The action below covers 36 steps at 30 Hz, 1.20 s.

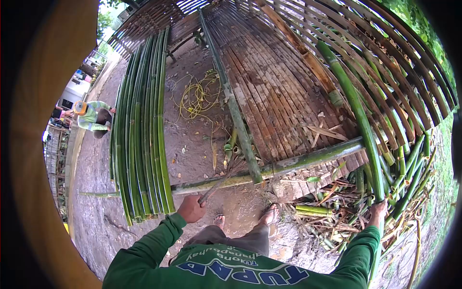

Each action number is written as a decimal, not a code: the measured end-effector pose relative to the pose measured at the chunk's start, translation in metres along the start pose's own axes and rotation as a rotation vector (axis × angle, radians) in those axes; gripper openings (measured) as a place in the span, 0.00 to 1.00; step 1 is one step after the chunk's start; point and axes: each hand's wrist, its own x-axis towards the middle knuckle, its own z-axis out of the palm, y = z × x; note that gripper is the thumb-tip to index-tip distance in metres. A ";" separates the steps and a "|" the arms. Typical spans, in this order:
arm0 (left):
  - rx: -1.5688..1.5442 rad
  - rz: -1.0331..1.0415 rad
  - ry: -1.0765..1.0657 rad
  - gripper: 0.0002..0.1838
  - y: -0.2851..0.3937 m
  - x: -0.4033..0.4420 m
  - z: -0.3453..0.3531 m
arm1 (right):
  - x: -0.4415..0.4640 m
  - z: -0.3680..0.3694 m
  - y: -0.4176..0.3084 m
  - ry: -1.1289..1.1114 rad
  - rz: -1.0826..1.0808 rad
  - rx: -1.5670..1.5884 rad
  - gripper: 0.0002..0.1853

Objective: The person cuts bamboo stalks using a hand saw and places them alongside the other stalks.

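My left hand (191,209) is closed around the handle of a machete (219,184), a long, narrow, dark tool pointing forward and to the right. Its far end blends into the ground and poles behind it. On the right, my right hand (378,209) grips a long green bamboo pole (353,101) near its close end. That pole slopes away from me, resting across a horizontal bamboo beam (308,160) and beside a slatted bamboo bench (274,96). Left of my left hand lies a row of split green bamboo strips (139,130), side by side.
Cut bamboo pieces (332,212) and scraps are heaped below right. A coiled yellow cord (195,98) lies on the ground. One loose bamboo pole (226,91) runs lengthwise between bench and strips. Another person (94,115) crouches at left. A slatted bamboo rail (385,58) flanks the bench.
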 end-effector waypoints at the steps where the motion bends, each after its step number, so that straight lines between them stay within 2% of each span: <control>1: -0.005 0.001 0.004 0.08 0.000 0.002 0.002 | 0.003 0.014 0.009 0.046 -0.085 0.025 0.33; 3: -0.016 0.006 0.006 0.08 -0.003 0.005 0.005 | 0.009 0.035 0.024 0.141 -0.254 0.075 0.27; 4: -0.020 0.007 -0.001 0.08 -0.009 0.004 0.003 | -0.028 0.000 0.000 -0.075 -0.142 0.075 0.21; 5: -0.027 0.008 -0.010 0.08 -0.015 0.002 0.002 | -0.047 0.008 0.001 -0.009 -0.260 -0.026 0.19; 6: -0.039 0.003 -0.012 0.08 -0.021 0.000 0.001 | -0.069 0.018 0.003 -0.024 -0.283 -0.015 0.15; 7: -0.054 -0.009 -0.012 0.09 -0.029 -0.004 0.000 | -0.107 0.011 -0.007 -0.086 -0.259 0.002 0.20; 8: -0.069 -0.025 -0.012 0.09 -0.037 -0.009 -0.001 | -0.126 0.047 0.011 -0.027 -0.378 -0.021 0.19; 9: -0.075 -0.030 0.006 0.09 -0.044 -0.013 -0.001 | -0.160 0.043 0.007 -0.125 -0.368 0.005 0.18; 10: -0.081 -0.037 0.024 0.09 -0.052 -0.018 0.000 | -0.204 0.027 -0.006 -0.072 -0.434 0.115 0.16; 11: -0.087 -0.043 0.041 0.10 -0.059 -0.023 0.001 | -0.243 0.013 -0.014 -0.068 -0.494 0.098 0.16; 12: -0.110 -0.061 0.051 0.10 -0.067 -0.026 0.004 | -0.268 0.025 -0.008 -0.229 -0.430 0.172 0.17; 14: -0.157 -0.094 0.073 0.10 -0.082 -0.032 0.011 | -0.324 0.000 -0.028 -0.481 -0.386 0.101 0.21; 15: -0.174 -0.107 0.075 0.10 -0.088 -0.035 0.014 | -0.348 0.003 -0.027 -0.620 -0.348 0.181 0.22; 17: -0.208 -0.132 0.089 0.10 -0.098 -0.037 0.018 | -0.392 0.044 -0.010 -0.575 -0.464 0.034 0.22; 18: -0.228 -0.131 0.099 0.10 -0.104 -0.038 0.019 | -0.405 0.046 -0.013 -0.760 -0.375 0.110 0.26; 19: -0.247 -0.131 0.107 0.10 -0.109 -0.038 0.020 | -0.422 0.017 -0.038 -0.789 -0.363 0.098 0.27; 21: -0.284 -0.129 0.114 0.10 -0.120 -0.036 0.018 | -0.442 0.042 -0.042 -0.781 -0.424 0.123 0.27; 24: -0.324 -0.105 0.116 0.10 -0.132 -0.023 0.011 | -0.451 0.041 -0.118 -0.817 -0.522 0.047 0.25; 27: -0.391 -0.061 0.112 0.10 -0.155 0.006 0.011 | -0.450 0.007 -0.269 -0.859 -0.556 0.015 0.25; 28: -0.359 0.028 0.161 0.09 -0.174 0.020 0.026 | -0.446 0.026 -0.320 -0.822 -0.616 0.111 0.24; 29: -0.365 -0.005 0.151 0.09 -0.182 0.032 0.024 | -0.452 0.000 -0.385 -0.752 -0.614 0.102 0.26; 30: -0.371 -0.039 0.135 0.09 -0.184 0.045 0.021 | -0.468 -0.044 -0.445 -0.602 -0.629 0.290 0.29; 31: -0.374 -0.074 0.116 0.08 -0.180 0.058 0.017 | -0.478 -0.063 -0.489 -0.513 -0.665 0.590 0.26; 32: -0.369 -0.126 0.090 0.08 -0.157 0.062 -0.011 | -0.478 -0.069 -0.522 -0.256 -0.865 1.029 0.21; 34: -0.385 -0.074 0.150 0.08 -0.160 0.077 -0.018 | -0.478 -0.102 -0.535 -0.152 -0.901 1.265 0.21; 36: -0.370 -0.048 0.170 0.09 -0.155 0.082 -0.034 | -0.477 -0.112 -0.510 -0.149 -0.867 1.283 0.23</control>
